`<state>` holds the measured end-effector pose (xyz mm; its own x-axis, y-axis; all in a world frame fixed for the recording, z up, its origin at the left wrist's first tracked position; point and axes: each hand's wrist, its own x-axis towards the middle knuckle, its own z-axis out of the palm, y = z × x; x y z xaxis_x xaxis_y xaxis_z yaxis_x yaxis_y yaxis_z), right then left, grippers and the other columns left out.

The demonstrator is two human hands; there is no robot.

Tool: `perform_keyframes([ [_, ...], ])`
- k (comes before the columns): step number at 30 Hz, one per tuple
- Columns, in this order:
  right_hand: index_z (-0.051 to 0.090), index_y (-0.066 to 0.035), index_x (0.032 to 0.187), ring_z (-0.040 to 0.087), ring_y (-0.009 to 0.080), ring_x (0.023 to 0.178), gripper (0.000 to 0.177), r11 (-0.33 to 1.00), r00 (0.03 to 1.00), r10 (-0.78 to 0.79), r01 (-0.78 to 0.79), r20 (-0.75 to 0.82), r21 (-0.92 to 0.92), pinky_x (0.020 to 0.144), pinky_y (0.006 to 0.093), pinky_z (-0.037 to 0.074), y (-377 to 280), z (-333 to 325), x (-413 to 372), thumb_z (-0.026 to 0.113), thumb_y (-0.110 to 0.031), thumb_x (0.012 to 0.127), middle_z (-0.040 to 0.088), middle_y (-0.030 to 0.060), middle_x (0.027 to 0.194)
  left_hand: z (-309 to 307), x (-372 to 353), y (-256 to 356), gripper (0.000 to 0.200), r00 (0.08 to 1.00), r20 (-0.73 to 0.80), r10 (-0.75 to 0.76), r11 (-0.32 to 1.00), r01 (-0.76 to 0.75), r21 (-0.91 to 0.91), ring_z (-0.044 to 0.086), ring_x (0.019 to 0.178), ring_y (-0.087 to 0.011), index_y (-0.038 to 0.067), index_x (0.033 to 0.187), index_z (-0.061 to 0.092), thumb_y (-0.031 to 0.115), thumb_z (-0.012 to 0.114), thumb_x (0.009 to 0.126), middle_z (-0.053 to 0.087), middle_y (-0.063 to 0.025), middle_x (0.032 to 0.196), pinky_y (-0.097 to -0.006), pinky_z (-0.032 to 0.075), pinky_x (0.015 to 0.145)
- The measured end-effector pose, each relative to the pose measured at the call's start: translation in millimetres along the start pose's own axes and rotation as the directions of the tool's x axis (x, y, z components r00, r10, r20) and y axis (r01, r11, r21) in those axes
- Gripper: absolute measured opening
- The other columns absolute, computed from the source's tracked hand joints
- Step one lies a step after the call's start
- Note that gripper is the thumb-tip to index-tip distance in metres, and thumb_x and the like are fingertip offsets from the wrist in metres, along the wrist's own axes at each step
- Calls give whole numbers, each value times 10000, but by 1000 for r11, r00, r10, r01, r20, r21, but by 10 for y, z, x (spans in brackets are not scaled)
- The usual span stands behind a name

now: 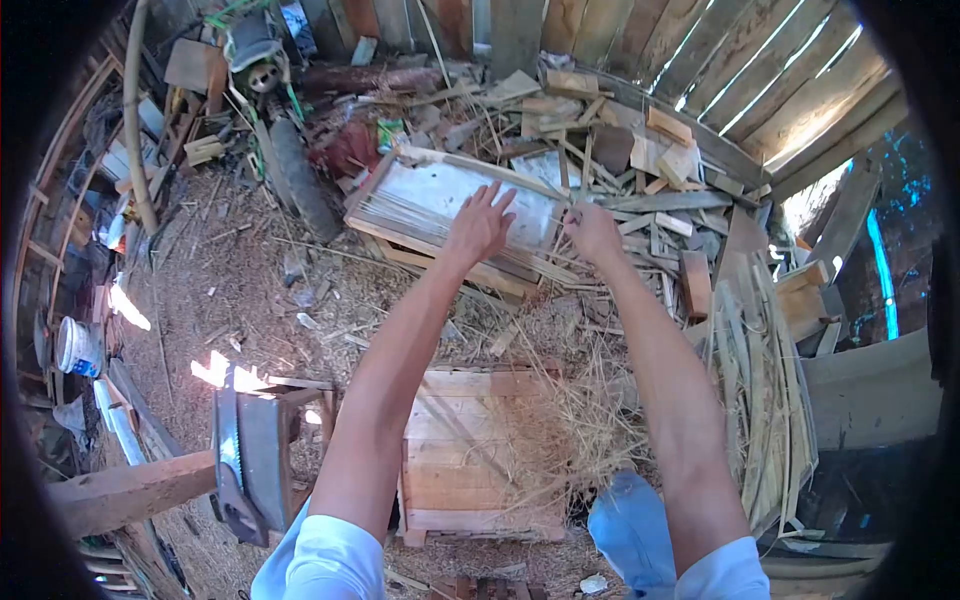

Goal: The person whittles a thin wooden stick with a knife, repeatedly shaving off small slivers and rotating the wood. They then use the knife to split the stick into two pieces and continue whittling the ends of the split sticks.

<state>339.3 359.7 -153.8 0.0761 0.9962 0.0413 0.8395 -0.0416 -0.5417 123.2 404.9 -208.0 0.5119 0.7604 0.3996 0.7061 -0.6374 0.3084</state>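
Note:
My left hand (480,226) reaches forward over a shallow wooden frame (366,190) with a whitish, dirty panel (425,185) inside it. Its fingers are spread over thin wooden strips (410,222) that lie along the frame's near side; whether they touch is hard to see. At the frame's right end, my right hand (594,234) is closed, with its fingers curled together. What it grips, if anything, is too small to make out. Between my legs stands a slatted wooden crate (455,440), with loose straw-like shavings (570,440) over its right part.
Scrap wood (650,150) is heaped behind and right of the frame. A handsaw (232,470) rests against a small stool-like stand (265,440) at left. Long thin strips (765,390) are bundled on the right. A tyre (300,180) and a white bucket (78,346) stand left.

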Motion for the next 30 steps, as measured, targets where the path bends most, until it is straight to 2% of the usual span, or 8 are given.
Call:
perform_keyframes([
  [5,658,-56,919,635,362,822,199,996,994,71,-66,84,-59,733,432,493,116,200,282,636,-162,752,663,186,837,226,0,-105,425,994,92,-67,997,63,45,415,1242,-372,121,1314,457,296,467,928,426,-183,1369,-487,365,1014],
  [11,659,-42,912,640,362,820,190,995,997,62,-66,-52,-77,732,432,493,-254,-146,111,612,-156,768,661,195,843,-66,-57,53,421,998,33,-57,988,51,149,456,1210,-351,105,1294,477,296,477,918,449,-176,1352,-476,393,982],
  [13,654,-59,924,619,392,884,188,999,997,17,-21,-81,-50,775,451,489,-367,-267,15,570,-186,812,654,211,893,-443,-154,178,380,948,257,-187,959,233,-161,508,1145,-371,89,1261,514,270,470,930,514,-215,1276,-441,417,960],
  [17,642,-44,947,618,392,887,200,977,987,-132,113,95,182,778,444,488,-849,-693,-871,551,-172,824,637,235,913,-1462,-868,812,268,859,488,-155,951,263,-162,599,978,-367,79,1081,632,138,529,841,639,-189,1030,-437,483,850],
  [18,637,-36,953,618,391,886,204,948,979,-147,98,143,304,774,441,490,-943,-765,-1149,548,-169,826,632,242,918,-1608,-1137,949,280,849,523,-80,969,189,-158,600,970,-359,85,1076,633,99,554,807,637,-173,1023,-432,486,843],
  [22,616,-14,955,624,385,859,235,965,926,-76,-26,371,262,734,434,488,-1328,-1055,-2271,561,-206,831,629,244,889,-1612,-2199,1560,339,784,598,165,986,-109,-130,599,953,-319,75,1036,637,33,653,700,615,-129,1013,-422,491,838],
  [24,605,-18,1001,649,198,716,214,991,929,-99,58,356,123,672,357,494,-1382,-1038,-2694,549,-190,887,660,115,767,-1526,-2494,1767,340,817,487,308,951,-285,-123,574,1017,-283,87,1069,620,69,619,730,597,-94,1052,-405,457,885],
  [30,617,-13,955,656,266,746,171,984,941,-43,-18,335,179,695,389,491,-1131,-908,-3338,542,-147,881,667,128,787,-1301,-2668,1873,256,795,522,309,885,-441,149,548,1011,-229,128,1026,614,145,575,774,561,-57,1032,-355,434,873],
])
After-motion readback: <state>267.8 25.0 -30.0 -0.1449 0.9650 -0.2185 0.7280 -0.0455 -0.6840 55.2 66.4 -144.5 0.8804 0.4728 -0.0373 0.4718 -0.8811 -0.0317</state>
